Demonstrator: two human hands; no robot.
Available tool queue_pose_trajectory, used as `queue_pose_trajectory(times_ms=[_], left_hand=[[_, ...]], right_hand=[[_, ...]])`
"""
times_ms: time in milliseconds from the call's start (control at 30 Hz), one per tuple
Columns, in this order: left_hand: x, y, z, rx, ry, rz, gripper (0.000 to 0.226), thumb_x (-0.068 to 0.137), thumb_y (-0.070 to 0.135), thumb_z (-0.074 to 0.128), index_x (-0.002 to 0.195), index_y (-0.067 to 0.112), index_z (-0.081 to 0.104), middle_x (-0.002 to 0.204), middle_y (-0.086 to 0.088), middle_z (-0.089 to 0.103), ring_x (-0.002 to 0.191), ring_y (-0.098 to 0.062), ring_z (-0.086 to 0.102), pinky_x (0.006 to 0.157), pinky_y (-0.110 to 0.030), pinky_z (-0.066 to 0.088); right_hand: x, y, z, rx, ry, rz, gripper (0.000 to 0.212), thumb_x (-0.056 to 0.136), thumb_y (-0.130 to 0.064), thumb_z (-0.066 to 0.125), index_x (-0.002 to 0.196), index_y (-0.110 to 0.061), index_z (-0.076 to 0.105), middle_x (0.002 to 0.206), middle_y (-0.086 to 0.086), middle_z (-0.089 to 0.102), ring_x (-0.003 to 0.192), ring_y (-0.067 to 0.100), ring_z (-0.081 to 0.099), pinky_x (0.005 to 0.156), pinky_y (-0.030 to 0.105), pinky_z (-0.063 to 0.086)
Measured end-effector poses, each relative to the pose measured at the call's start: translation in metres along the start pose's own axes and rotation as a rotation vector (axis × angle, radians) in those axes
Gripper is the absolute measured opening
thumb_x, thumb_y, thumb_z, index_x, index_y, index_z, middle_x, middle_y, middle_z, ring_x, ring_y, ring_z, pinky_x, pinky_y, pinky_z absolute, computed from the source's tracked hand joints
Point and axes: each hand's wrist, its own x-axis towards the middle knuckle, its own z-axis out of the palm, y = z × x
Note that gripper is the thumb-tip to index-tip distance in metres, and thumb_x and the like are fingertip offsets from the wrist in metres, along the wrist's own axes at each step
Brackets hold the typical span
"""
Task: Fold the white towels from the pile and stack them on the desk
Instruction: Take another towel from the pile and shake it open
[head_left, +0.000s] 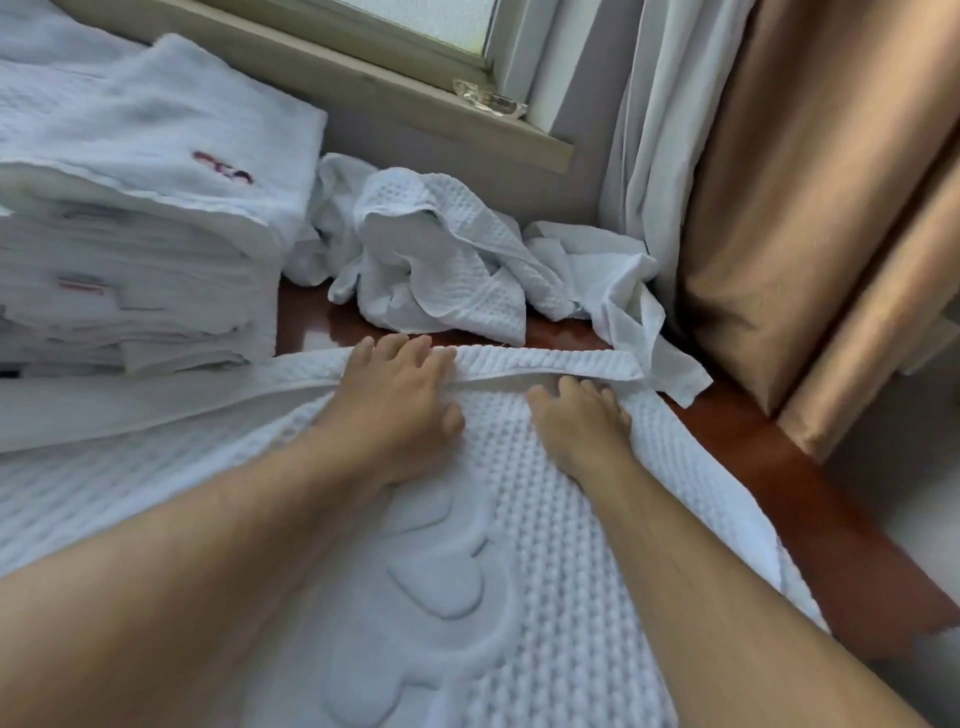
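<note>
A white waffle-weave towel (561, 571) with an embossed pattern lies spread over the red-brown desk (810, 499) in front of me. My left hand (400, 400) lies on its far hem, fingers curled over the folded edge. My right hand (582, 421) grips the same edge just to the right, with the cloth bunched under its fingers. A tall stack of folded white towels (135, 223) stands at the left. Behind the spread towel sits the crumpled pile of unfolded white towels (447, 260).
A window sill (363, 88) runs along the wall behind the desk, with a small clear glass object (488, 101) on it. White and tan curtains (810, 197) hang at the right, close to the desk's corner. Pale floor shows at the lower right.
</note>
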Motion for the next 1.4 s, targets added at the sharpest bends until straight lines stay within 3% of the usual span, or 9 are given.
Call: queue_pose_trajectory(times_ms=[200, 300, 433, 567, 667, 900, 1200, 1300, 1400], left_hand=[[0.005, -0.005, -0.003, 0.063, 0.027, -0.084, 0.058, 0.089, 0.048, 0.039, 0.143, 0.027, 0.042, 0.144, -0.001, 0.047, 0.137, -0.026, 0.034, 0.117, -0.049, 0.014], [0.009, -0.008, -0.005, 0.032, -0.054, -0.143, 0.055, 0.09, 0.046, 0.033, 0.141, 0.028, 0.041, 0.142, 0.0, 0.047, 0.136, -0.027, 0.035, 0.119, -0.052, 0.012], [0.008, 0.002, -0.004, 0.017, -0.065, -0.075, 0.045, 0.095, 0.039, 0.033, 0.137, 0.026, 0.042, 0.14, -0.004, 0.048, 0.134, -0.028, 0.036, 0.118, -0.052, 0.016], [0.005, 0.004, -0.007, 0.044, 0.011, -0.007, 0.039, 0.096, 0.036, 0.039, 0.133, 0.025, 0.046, 0.131, -0.001, 0.053, 0.123, -0.027, 0.043, 0.106, -0.044, 0.028], [0.007, 0.0, -0.009, 0.061, 0.049, 0.026, 0.037, 0.098, 0.037, 0.042, 0.134, 0.028, 0.046, 0.129, 0.003, 0.054, 0.12, -0.023, 0.044, 0.102, -0.042, 0.031], [0.008, -0.014, -0.015, 0.071, -0.022, 0.006, 0.054, 0.096, 0.064, 0.036, 0.144, 0.039, 0.039, 0.136, 0.006, 0.053, 0.12, -0.024, 0.047, 0.1, -0.044, 0.037], [0.012, -0.016, -0.019, 0.014, 0.001, 0.045, 0.064, 0.085, 0.076, 0.049, 0.141, 0.046, 0.043, 0.132, 0.011, 0.054, 0.123, -0.018, 0.044, 0.096, -0.043, 0.037], [0.01, -0.014, -0.016, 0.018, 0.083, 0.069, 0.042, 0.093, 0.055, 0.054, 0.134, 0.044, 0.049, 0.122, 0.009, 0.057, 0.114, -0.019, 0.048, 0.087, -0.041, 0.037], [0.011, -0.015, -0.016, -0.001, 0.113, 0.038, 0.032, 0.097, 0.035, 0.051, 0.128, 0.04, 0.054, 0.112, 0.009, 0.06, 0.105, -0.02, 0.053, 0.08, -0.038, 0.036]], right_hand=[[0.004, 0.004, -0.001, 0.336, 0.162, 0.092, 0.031, 0.094, -0.037, 0.037, 0.077, -0.017, 0.053, 0.094, 0.004, 0.062, 0.101, 0.027, 0.056, 0.086, 0.04, 0.045], [-0.009, 0.028, -0.003, 0.073, 0.068, 0.12, 0.05, 0.096, -0.052, 0.027, 0.126, -0.029, 0.06, 0.144, 0.002, 0.052, 0.134, 0.03, 0.041, 0.113, 0.05, 0.033], [-0.01, 0.065, -0.013, -0.047, -0.035, 0.281, 0.07, 0.098, -0.063, 0.017, 0.16, -0.031, 0.02, 0.169, 0.004, 0.013, 0.153, 0.036, 0.009, 0.123, 0.052, 0.009], [0.003, 0.044, -0.017, 0.159, 0.098, 0.265, 0.053, 0.098, -0.054, 0.029, 0.115, -0.021, 0.067, 0.12, 0.003, 0.064, 0.12, 0.029, 0.052, 0.101, 0.047, 0.042], [0.01, 0.012, -0.009, 0.668, 0.28, 0.166, 0.03, 0.094, -0.042, 0.046, 0.07, -0.026, 0.053, 0.064, -0.016, 0.054, 0.064, 0.003, 0.053, 0.059, 0.029, 0.04], [0.024, 0.007, 0.0, 0.605, 0.346, 0.111, 0.042, 0.094, -0.045, 0.049, 0.135, -0.036, 0.047, 0.11, -0.006, 0.065, 0.095, 0.019, 0.064, 0.067, 0.032, 0.046], [0.037, 0.021, 0.0, 0.807, 0.305, 0.087, 0.007, 0.091, -0.034, 0.056, 0.095, -0.039, 0.057, 0.055, -0.031, 0.055, 0.057, -0.002, 0.056, 0.058, 0.021, 0.038], [0.034, 0.03, -0.001, 1.01, 0.524, 0.113, 0.033, 0.092, -0.035, 0.061, 0.121, -0.025, 0.072, 0.079, -0.043, 0.065, 0.085, -0.012, 0.066, 0.08, 0.021, 0.054], [0.031, 0.035, -0.003, 1.163, 0.605, 0.184, 0.028, 0.09, -0.046, 0.065, 0.102, -0.025, 0.079, 0.086, -0.017, 0.076, 0.083, 0.001, 0.073, 0.075, 0.025, 0.057]])
